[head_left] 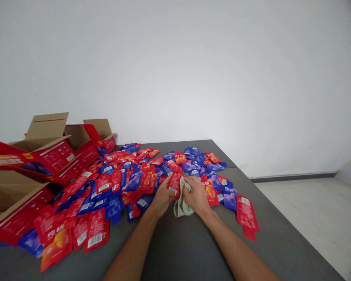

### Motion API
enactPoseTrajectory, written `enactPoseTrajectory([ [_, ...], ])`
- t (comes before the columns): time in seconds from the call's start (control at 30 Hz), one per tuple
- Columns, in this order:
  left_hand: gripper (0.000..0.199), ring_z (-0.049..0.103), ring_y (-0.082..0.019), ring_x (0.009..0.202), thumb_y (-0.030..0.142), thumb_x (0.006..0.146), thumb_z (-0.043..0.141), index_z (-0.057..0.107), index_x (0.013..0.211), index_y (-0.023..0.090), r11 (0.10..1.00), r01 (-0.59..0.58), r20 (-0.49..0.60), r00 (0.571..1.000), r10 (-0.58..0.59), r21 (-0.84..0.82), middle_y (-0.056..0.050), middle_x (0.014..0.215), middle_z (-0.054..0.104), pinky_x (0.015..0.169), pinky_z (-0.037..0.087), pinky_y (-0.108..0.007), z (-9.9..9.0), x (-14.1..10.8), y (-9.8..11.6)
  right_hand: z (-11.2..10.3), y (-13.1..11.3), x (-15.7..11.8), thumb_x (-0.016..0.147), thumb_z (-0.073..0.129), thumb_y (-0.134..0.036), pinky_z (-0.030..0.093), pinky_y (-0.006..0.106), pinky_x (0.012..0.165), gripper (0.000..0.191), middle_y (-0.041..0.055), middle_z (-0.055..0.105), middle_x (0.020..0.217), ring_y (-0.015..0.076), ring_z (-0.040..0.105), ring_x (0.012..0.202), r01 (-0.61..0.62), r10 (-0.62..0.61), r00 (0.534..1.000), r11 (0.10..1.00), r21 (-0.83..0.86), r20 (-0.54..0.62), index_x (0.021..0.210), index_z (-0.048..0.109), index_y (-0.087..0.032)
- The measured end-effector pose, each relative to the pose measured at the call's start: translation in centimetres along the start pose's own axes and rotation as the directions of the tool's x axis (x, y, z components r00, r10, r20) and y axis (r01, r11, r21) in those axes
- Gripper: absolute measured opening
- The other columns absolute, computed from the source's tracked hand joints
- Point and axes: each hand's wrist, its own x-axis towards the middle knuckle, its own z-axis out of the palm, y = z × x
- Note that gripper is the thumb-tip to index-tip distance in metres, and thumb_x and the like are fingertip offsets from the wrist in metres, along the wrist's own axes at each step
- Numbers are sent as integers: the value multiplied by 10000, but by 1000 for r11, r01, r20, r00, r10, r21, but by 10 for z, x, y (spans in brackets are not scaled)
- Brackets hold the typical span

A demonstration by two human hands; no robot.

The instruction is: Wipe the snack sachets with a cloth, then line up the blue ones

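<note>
Red barcoded pouch (174, 183) is lying tilted between the two hands, over the dark grey tabletop (181, 249), its barcode side facing the wearer. The left hand (160, 197) is pinching it along the left edge, thumb in front and fingers behind, seemingly because an edge grip is leaving most of the printed face uncovered. The right hand (196, 194) is curling its fingers around a bunched pale cloth (183, 206) at the pouch's right edge; whether those fingertips are also gripping the pouch, I cannot tell. The cloth's loose end is hanging below, probably because only its upper part is being gathered. Beyond the left hand, a heap of red and blue pouches (134, 181) is spreading toward the open red cartons (58, 156), apparently within easy reach. Past the right hand, a smaller cluster of pouches (212, 191) is lying loosely overlapped, and nearer the table edge a single red pouch (247, 214) is resting barcode up.
</note>
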Motion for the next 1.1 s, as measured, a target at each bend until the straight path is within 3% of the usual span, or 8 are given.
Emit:
enactPoseTrajectory([
  [0.2, 813, 636, -161, 834, 33, 536, 578, 533, 1332, 189, 998, -26, 40, 999, 29, -57, -77, 1111, 677, 706, 489, -250, -2, -2, -3, 4, -7, -4, 841, 527, -102, 477, 384, 943, 336, 77, 637, 1088, 220, 570, 1039, 66, -66, 998, 997, 35, 4, 1099, 699, -230],
  [0.47, 884, 637, -164, 873, 31, 541, 598, 476, 1398, 212, 995, -57, 26, 998, 60, -83, -52, 1064, 686, 709, 473, -235, -3, -2, -11, 6, -28, -12, 881, 500, -96, 476, 395, 939, 385, 74, 618, 1166, 229, 543, 1099, 197, -201, 965, 980, 39, 169, 1169, 680, -278],
  [0.6, 892, 642, -184, 876, 46, 557, 649, 473, 1414, 217, 998, -8, 35, 999, 10, -57, -68, 1087, 688, 679, 469, -242, -4, -3, -13, 5, -24, -8, 914, 477, -122, 463, 405, 957, 355, 83, 603, 1183, 237, 530, 1115, 159, -159, 984, 987, 8, 83, 1167, 679, -269],
  [0.73, 800, 637, -205, 915, 29, 567, 663, 561, 1345, 186, 998, -52, 101, 993, 55, -33, -90, 1120, 681, 711, 476, -254, 1, -5, -12, 3, -17, -4, 931, 462, -139, 449, 427, 963, 339, 97, 592, 1200, 244, 528, 1112, 114, -116, 992, 993, -39, -53, 1171, 675, -249],
  [0.93, 696, 638, -198, 871, 55, 598, 672, 622, 1279, 190, 999, -41, 77, 996, 41, 4, -75, 1051, 701, 676, 466, -250, 4, -7, -7, 0, -18, -3, 936, 448, -146, 464, 425, 927, 352, 91, 622, 1176, 245, 546, 1066, 125, -124, 992, 991, -57, 22, 1178, 676, -260],
  [1.1, 545, 642, -217, 884, 102, 630, 711, 697, 1172, 164, 998, -56, 118, 992, 55, 10, -71, 983, 716, 771, 489, -303, 9, -8, -2, -2, -11, 0, 944, 425, -151, 440, 456, 946, 350, 88, 631, 1191, 250, 551, 1079, 111, -117, 991, 990, -90, -61, 1162, 677, -254],
])
